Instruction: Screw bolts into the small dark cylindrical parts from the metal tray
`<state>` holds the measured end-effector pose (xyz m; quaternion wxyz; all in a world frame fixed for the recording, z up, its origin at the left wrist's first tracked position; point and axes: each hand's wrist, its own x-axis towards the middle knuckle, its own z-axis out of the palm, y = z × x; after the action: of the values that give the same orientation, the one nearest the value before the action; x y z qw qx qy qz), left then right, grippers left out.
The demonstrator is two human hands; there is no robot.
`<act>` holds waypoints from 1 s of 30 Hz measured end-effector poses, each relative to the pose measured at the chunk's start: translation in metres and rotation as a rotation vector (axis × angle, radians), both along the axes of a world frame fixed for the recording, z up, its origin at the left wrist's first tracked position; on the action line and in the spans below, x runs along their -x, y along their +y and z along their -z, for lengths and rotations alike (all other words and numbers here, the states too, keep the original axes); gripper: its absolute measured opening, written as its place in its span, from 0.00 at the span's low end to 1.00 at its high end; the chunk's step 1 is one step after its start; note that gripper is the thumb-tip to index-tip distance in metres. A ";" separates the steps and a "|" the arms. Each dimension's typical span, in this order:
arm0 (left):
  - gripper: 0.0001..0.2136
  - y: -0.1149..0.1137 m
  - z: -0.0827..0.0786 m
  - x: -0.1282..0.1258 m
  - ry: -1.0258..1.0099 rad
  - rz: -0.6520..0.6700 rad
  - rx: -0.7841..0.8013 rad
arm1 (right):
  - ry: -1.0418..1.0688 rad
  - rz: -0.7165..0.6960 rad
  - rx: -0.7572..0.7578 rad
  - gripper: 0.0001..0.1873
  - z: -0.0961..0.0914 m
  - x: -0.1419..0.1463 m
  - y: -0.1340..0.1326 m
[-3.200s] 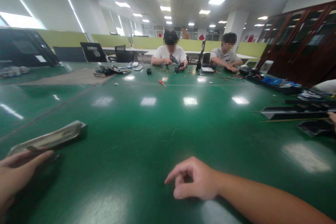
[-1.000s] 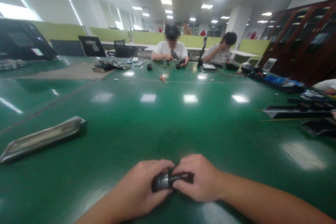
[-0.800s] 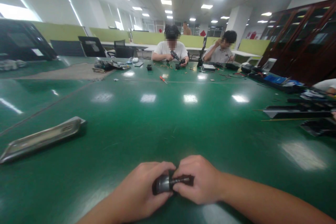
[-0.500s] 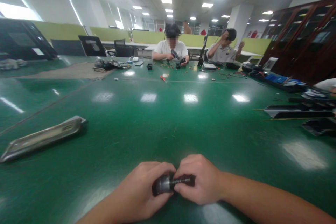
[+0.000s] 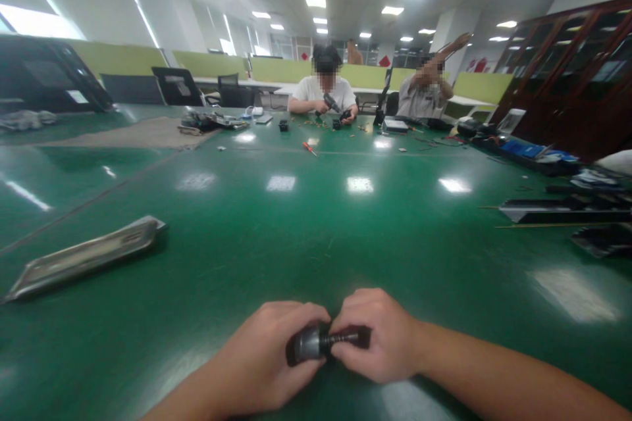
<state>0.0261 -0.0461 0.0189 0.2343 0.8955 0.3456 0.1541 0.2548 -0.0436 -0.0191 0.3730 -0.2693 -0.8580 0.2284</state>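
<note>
Near the front edge of the view, my left hand [image 5: 264, 352] wraps round a dark, rounded part with a shiny grey band [image 5: 309, 345]. A thin ridged shaft [image 5: 340, 338] sticks out of it to the right. My right hand [image 5: 384, 335] is closed, with thumb and fingers pinching round that shaft. Both hands are low over the green table top, almost touching each other. The fingers hide part of the piece, and I cannot tell its exact kind.
A long metal tray-like piece [image 5: 89, 256] lies on the green table [image 5: 316, 230] at left. An orange screwdriver [image 5: 309, 148] lies farther off. Dark metal strips [image 5: 557, 210] are at right. Across the table, one person [image 5: 323, 89] holds a power drill; another [image 5: 427, 95] sits beside.
My hands keep the same grip on the dark part, with hardly any movement. The view has shifted slightly. The person at the far right has swung an arm up across the head.
</note>
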 end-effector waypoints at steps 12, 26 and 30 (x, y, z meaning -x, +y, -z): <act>0.14 0.002 -0.001 0.003 -0.008 -0.020 -0.002 | 0.021 0.044 0.024 0.06 -0.004 -0.001 0.000; 0.14 0.001 -0.001 0.004 -0.033 -0.010 -0.047 | 0.041 0.056 0.036 0.08 -0.004 -0.002 0.000; 0.15 0.001 -0.001 0.005 -0.048 -0.012 -0.078 | 0.029 0.064 0.042 0.07 -0.004 -0.002 0.000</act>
<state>0.0211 -0.0454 0.0202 0.2066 0.8979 0.3389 0.1904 0.2569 -0.0432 -0.0147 0.3866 -0.3011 -0.8386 0.2380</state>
